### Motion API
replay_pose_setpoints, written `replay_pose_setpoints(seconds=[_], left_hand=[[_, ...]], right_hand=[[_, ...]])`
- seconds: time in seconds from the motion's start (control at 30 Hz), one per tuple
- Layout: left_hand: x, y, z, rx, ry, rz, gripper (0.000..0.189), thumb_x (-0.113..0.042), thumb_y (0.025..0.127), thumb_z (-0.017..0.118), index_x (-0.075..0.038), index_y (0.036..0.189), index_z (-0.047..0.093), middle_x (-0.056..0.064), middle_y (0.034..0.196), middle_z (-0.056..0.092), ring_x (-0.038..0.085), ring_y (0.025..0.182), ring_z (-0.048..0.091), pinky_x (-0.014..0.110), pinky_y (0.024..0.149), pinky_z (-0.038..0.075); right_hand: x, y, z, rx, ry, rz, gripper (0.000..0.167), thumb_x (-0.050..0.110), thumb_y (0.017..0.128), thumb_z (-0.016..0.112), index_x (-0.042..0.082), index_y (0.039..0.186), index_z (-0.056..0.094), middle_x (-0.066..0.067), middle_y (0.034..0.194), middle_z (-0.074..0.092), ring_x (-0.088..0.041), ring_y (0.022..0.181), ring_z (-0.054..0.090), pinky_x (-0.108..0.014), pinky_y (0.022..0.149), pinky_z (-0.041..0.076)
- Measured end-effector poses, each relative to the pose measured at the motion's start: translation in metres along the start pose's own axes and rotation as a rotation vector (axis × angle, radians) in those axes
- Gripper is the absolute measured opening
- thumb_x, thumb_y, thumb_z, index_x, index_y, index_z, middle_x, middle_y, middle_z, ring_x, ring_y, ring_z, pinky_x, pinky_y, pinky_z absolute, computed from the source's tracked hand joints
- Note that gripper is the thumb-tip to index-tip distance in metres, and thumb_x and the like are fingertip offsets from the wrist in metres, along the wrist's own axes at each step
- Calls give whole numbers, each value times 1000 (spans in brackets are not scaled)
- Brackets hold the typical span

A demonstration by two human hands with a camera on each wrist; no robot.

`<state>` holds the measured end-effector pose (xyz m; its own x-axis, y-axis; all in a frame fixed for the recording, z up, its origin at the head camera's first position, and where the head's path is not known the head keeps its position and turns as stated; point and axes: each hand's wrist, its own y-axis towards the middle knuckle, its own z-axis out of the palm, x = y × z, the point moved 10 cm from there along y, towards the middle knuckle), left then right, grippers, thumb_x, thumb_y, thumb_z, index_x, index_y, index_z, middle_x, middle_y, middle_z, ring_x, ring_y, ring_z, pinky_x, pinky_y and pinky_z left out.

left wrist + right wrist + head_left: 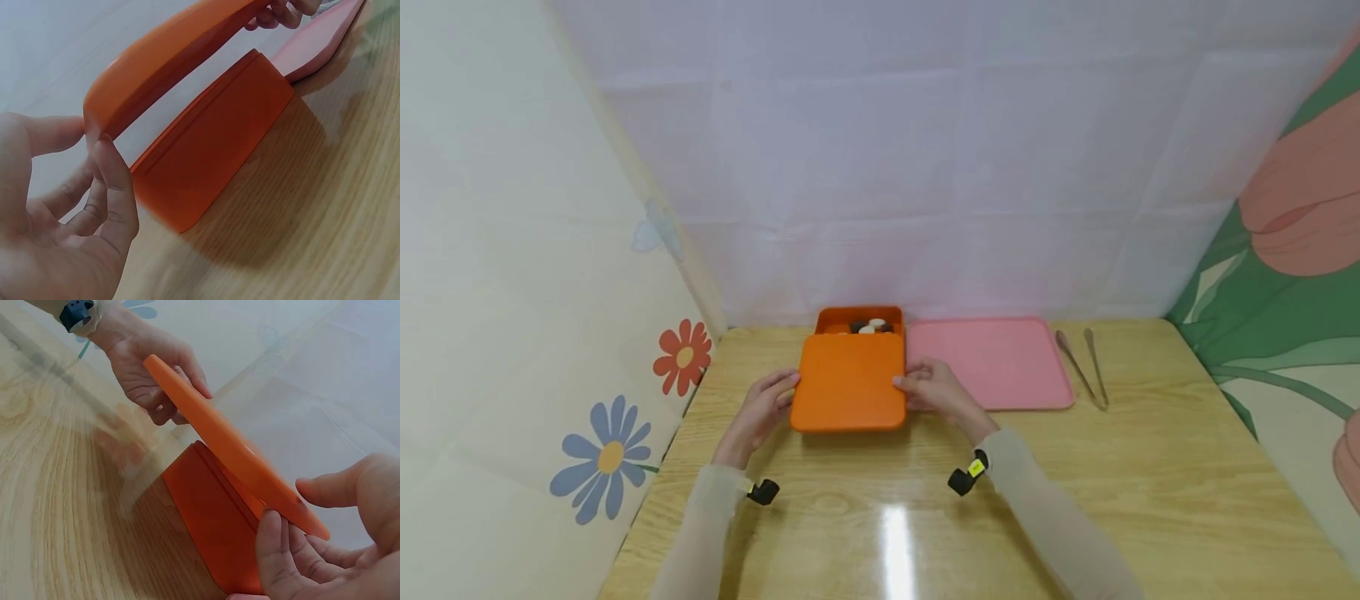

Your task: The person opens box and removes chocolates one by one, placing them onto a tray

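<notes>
An orange square lid [848, 383] is held between both hands, raised above an orange box [212, 144] and apart from it in the left wrist view. At the lid's left edge my left hand [763, 412] pinches it with thumb and fingers. The right hand [938, 390] pinches the opposite edge, its thumb on top and fingers beneath, as the right wrist view shows. Behind the lid, the back of the box stands uncovered in the head view, with several black and white pieces [871, 327] inside. The lid hides the rest of the contents.
A pink tray [992, 362] lies just right of the box on the wooden table [850, 508]. Metal tongs [1088, 371] rest beyond its right edge. A white cloth backdrop [925, 167] rises behind the table, and flower-printed cloths hang at both sides.
</notes>
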<state>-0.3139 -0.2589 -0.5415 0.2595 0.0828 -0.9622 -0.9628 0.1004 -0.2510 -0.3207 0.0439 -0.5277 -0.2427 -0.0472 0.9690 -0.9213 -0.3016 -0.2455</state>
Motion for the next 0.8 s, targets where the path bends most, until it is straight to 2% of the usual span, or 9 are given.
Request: replay_pose_setpoints(seconds=[0.27,0.47,0.63,0.8], left_hand=[[0,-4,-2,-27,-50,-3,12,-25,110,62,-18,113,72,-8,108,72,12,94,74,26,83,62],[6,-4,-7,-57,-55,-14,13,-27,110,63,-19,114,73,-8,112,70,12,96,73,27,86,62],[8,-7,-8,-42,-55,1,13,-28,109,64,-18,113,73,-7,112,68,13,96,73,27,86,61],[10,-10,-8,-25,-41,14,14,-29,110,64,-19,111,73,-7,112,68,13,94,73,27,85,61]], right_hand=[[-5,-5,6,18,12,-20,38,15,99,76,-3,128,57,-12,109,68,-19,88,69,-36,84,66],[-13,-5,8,10,34,-24,36,13,98,76,-3,125,58,-9,101,68,-18,84,68,-34,80,65],[-16,-7,11,17,33,-36,37,13,99,76,-3,125,57,-6,95,68,-16,79,67,-29,73,63],[-16,-11,13,28,27,-40,37,14,100,76,-4,126,56,-5,94,67,-17,80,66,-33,76,64]])
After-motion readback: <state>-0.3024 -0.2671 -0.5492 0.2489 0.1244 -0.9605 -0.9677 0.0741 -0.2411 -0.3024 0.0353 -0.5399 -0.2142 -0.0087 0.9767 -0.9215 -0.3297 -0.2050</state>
